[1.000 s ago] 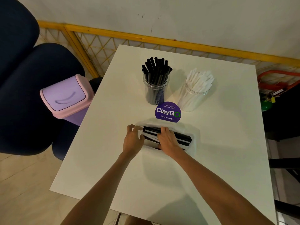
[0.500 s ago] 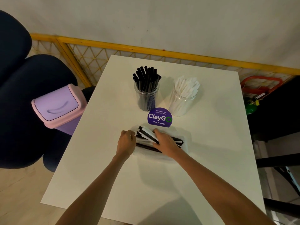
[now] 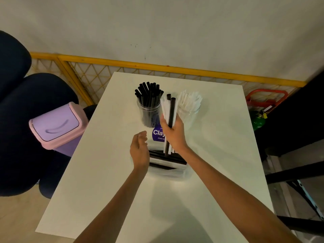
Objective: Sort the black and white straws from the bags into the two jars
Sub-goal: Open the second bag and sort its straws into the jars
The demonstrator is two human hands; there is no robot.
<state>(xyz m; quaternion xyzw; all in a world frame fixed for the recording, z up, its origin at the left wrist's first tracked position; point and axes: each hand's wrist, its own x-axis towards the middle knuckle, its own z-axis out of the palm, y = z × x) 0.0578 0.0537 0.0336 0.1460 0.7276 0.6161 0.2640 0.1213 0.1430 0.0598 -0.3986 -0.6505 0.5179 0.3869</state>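
My right hand (image 3: 174, 133) grips a mixed bundle of black and white straws (image 3: 169, 111), held upright in front of the two jars. The left jar (image 3: 149, 113) is packed with black straws, the right jar (image 3: 188, 111) with white ones. Below my hands lies a clear bag (image 3: 168, 163) with more black and white straws lying flat in it. My left hand (image 3: 139, 149) hovers at the bag's left end, fingers loosely curled, holding nothing.
A white table (image 3: 108, 172) carries everything, with a purple round sticker (image 3: 157, 135) near the jars. A lilac and pink swing-lid bin (image 3: 56, 125) stands off the left edge beside dark chairs (image 3: 26, 120). A yellow railing (image 3: 157, 67) runs behind.
My right hand has pulled a bundle of straws out of the bag and raised it upright toward the jars. My left hand let go of the bag's edge and lifted slightly.
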